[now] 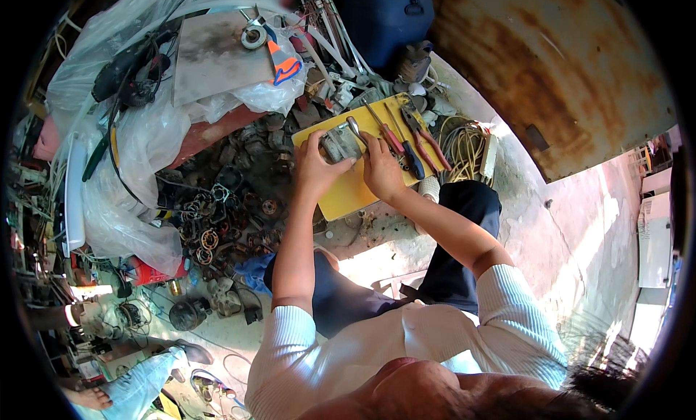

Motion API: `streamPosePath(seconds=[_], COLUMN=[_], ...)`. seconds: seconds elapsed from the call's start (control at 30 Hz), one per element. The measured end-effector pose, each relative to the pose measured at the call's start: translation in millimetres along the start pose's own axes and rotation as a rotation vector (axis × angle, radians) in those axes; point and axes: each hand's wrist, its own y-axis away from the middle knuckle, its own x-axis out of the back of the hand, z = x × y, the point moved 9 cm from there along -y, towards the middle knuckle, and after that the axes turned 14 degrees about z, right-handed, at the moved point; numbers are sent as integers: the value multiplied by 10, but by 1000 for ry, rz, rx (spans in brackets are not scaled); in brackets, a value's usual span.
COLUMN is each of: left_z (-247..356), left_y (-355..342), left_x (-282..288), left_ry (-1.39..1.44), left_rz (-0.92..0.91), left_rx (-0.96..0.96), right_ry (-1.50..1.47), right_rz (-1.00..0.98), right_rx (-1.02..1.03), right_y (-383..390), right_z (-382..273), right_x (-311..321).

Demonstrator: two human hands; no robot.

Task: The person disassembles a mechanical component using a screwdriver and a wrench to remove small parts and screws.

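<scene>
From where I stood, no wording or number could be read. Small dark marks (643, 217) resembling lines of print stood near the left edge of a white panel (657, 242) at far right, too fine to decipher.

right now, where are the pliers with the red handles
In the head view, the pliers lie on the right side of the yellow board, between the dark-handled screwdriver and the coiled cable.

The left hand (319, 169) partly hid a grey metal block (338, 143), the right hand (382, 170) one end of a silver tool (354, 125); the view's rim cropped a rusty panel (558, 68).
</scene>
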Motion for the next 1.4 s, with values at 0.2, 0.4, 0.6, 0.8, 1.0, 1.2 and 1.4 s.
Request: streamPosePath(seconds=[0.2,0.4,0.6,0.8,1.0,1.2,1.4], left_z=[-66,-40,-22,-46,-42,-43,-29], left_y=[13,-5,-15,-25,-35,-55,-58], left_x=[7,-2,1,-3,-63,-17,-9], left_ry=[2,-94,-69,43,119,84,75], left_rz=[-5,-65,-84,-79,-47,-26,6], left_rx=[-29,-26,6,4,-9,-44,-101], right_ry=[-22,89,158,228,458,526,693], right_rz=[53,-287,-368,-541,-1047,-1322,-1410], right_rx=[-41,52,47,78,115,-201,-53], right_y=[-268,8,-95,-252,-641,-859,-871], right_z=[-27,-71,-151,-254,-90,-325,-327], right_x=[583,600,569,488,42,-171,-375])
